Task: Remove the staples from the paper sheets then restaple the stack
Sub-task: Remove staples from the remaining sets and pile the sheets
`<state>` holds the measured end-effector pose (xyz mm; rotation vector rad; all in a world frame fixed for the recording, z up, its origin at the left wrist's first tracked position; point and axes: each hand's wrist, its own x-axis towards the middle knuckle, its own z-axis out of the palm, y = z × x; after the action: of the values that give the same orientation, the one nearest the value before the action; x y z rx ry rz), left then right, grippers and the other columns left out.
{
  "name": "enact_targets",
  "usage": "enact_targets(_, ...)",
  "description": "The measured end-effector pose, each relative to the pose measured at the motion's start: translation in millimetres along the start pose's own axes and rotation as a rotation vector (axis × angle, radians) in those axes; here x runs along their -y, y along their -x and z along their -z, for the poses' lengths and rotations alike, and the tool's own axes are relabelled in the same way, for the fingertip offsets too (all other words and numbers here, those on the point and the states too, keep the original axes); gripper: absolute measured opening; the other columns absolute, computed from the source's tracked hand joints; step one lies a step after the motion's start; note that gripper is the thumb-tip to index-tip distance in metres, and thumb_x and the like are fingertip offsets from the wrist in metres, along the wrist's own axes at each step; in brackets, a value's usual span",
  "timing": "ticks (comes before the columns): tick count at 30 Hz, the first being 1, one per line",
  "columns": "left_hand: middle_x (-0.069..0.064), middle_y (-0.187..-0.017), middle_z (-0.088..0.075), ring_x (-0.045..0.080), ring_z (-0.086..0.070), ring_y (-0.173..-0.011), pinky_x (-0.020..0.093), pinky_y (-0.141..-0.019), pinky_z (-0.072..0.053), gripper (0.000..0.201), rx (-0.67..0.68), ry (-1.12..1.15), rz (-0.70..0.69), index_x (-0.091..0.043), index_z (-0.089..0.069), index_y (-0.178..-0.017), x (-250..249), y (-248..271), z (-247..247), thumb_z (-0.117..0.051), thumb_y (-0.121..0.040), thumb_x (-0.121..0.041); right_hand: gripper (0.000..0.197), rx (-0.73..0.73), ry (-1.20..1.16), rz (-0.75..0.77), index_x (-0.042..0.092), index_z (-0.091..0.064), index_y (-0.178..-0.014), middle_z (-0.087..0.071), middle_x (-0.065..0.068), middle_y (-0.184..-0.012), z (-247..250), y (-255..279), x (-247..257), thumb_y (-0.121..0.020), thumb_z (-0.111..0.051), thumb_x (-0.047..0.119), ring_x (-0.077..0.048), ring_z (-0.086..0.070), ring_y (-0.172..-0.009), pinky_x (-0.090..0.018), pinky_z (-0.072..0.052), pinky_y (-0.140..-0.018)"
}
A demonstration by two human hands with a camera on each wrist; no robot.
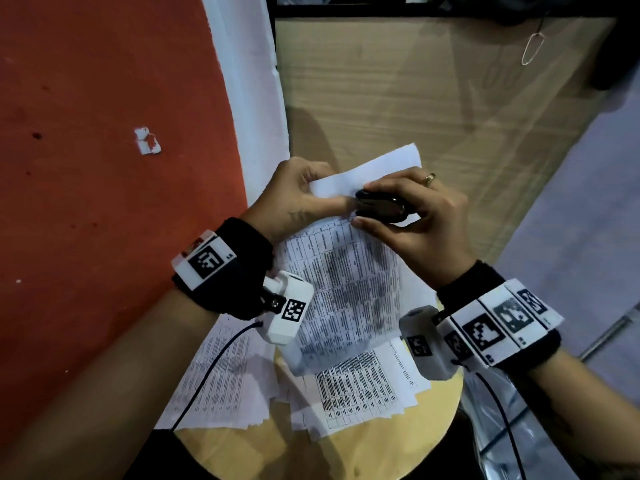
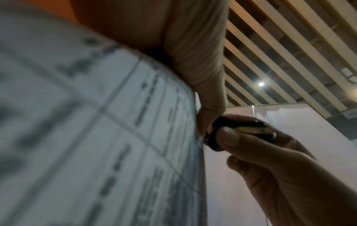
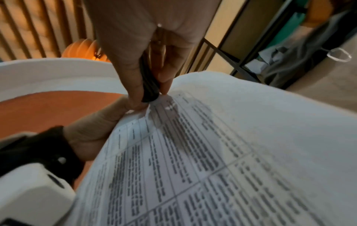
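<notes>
No legible text on sheets (image 1: 346, 289)

Loose sheets (image 1: 221, 382) cover the round stool (image 1: 381, 452); wooden panel (image 1: 433, 98) behind.

L hand (image 1: 298, 199) pinching w/ fingers; R hand (image 1: 412, 216) fingers curled, gripping; wrists close.

Dim indoor light, small ceiling lamp (image 2: 261, 84) glare, wrist views blurry, close paper out of focus, wide-angle edge bending
</notes>
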<state>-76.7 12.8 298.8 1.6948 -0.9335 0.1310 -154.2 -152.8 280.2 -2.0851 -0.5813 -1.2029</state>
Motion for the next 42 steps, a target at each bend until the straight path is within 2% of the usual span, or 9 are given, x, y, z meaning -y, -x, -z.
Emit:
enact_targets(5,-0.014,-0.054,-0.051,0.003,-0.047,-0.056,0.026,-0.056,-0.033,0.016,-0.139,-0.116,0.006,-0.030,-0.063,-0.054,5,-2,-8,-0.071,-0.060,-0.042,0.025,-0.095,0.041,-0.047,0.003,-0.071,-0.091,-0.065,-0.008,-0.086,-6,4,0,-0.071,-0.079,0.016,-0.007,-0.057,-0.080,-0.018,-0.049,-0.072)
enact_targets(13,0.015,-0.066,-0.060,0.035,-0.062,-0.071,0.046,-0.062,-0.048,0.054,-0.246,-0.506,0.020,-0.005,-0.064,-0.068,10,-3,1,-0.051,-0.058,-0.057,0.025,-0.396,0.035,-0.253,0.008,-0.072,-0.088,-0.062,0.002,-0.082,-17,26,-6,-0.069,-0.081,0.020,-0.002,-0.059,-0.075,-0.011,-0.044,-0.073)
enact_targets(21,0.004,-0.065,-0.064,0.031,-0.064,-0.075,0.042,-0.068,-0.051,0.023,-0.137,-0.504,0.081,-0.035,-0.059,-0.054,14,-1,20,-0.056,-0.055,-0.057,0.046,-0.038,0.089,-0.420,0.006,-0.071,-0.098,-0.066,-0.007,-0.095,-29,50,-48,-0.059,-0.080,0.028,-0.019,-0.063,-0.088,-0.019,-0.045,-0.081)
enact_targets(24,0.001,-0.059,-0.056,0.030,-0.063,-0.073,0.036,-0.068,-0.047,0.008,-0.065,-0.449,0.091,-0.049,-0.062,-0.056,19,-4,26,-0.059,-0.055,-0.056,0.048,-0.008,-0.014,-0.446,0.011,-0.070,-0.098,-0.056,-0.006,-0.109,-23,39,-51,-0.055,-0.087,0.024,-0.014,-0.056,-0.102,-0.006,-0.040,-0.086)
enact_targets(27,-0.011,-0.053,-0.054,0.008,-0.054,-0.059,0.028,-0.065,-0.038,0.018,0.015,-0.340,0.089,-0.034,-0.066,-0.059,20,-5,32,-0.065,-0.056,-0.052,0.049,0.082,-0.377,-0.646,0.018,-0.069,-0.092,-0.044,0.001,-0.130,-15,23,-46,-0.048,-0.089,0.015,0.003,-0.051,-0.115,-0.014,-0.044,-0.092)
enact_targets(29,-0.015,-0.056,-0.056,0.000,-0.051,-0.057,0.025,-0.062,-0.036,0.024,0.072,-0.304,0.088,-0.024,-0.065,-0.060,19,-7,36,-0.069,-0.057,-0.048,0.048,0.130,-0.684,-0.764,0.016,-0.068,-0.089,-0.060,0.003,-0.117,-14,17,-42,-0.047,-0.087,0.005,0.003,-0.064,-0.092,-0.015,-0.051,-0.074)
enact_targets(32,-0.016,-0.056,-0.058,0.000,-0.054,-0.057,0.025,-0.061,-0.040,0.019,0.139,-0.408,0.094,-0.037,-0.066,-0.058,16,-10,43,-0.070,-0.055,-0.055,0.042,0.141,-0.792,-0.808,0.017,-0.067,-0.091,-0.072,0.002,-0.079,-14,14,-39,-0.054,-0.080,0.001,-0.006,-0.066,-0.071,-0.014,-0.049,-0.060)
enact_targets(37,-0.005,-0.071,-0.069,0.023,-0.065,-0.077,0.040,-0.072,-0.051,0.039,0.181,-0.718,0.068,-0.038,-0.068,-0.073,9,-15,40,-0.065,-0.055,-0.071,0.038,0.088,-0.824,-0.841,0.015,-0.066,-0.093,-0.072,0.004,-0.075,-20,21,-30,-0.060,-0.075,-0.001,-0.006,-0.065,-0.065,-0.012,-0.047,-0.056)
enact_targets(42,-0.012,-0.055,-0.046,0.023,-0.051,-0.070,0.029,-0.061,-0.035,0.022,0.129,-0.851,-0.051,-0.021,-0.071,-0.084,1,-19,18,-0.074,-0.075,-0.040,0.047,0.073,-0.871,-0.893,0.017,-0.064,-0.094,-0.071,0.005,-0.078,-24,30,-22,-0.052,-0.081,0.003,-0.006,-0.066,-0.067,-0.014,-0.047,-0.057)
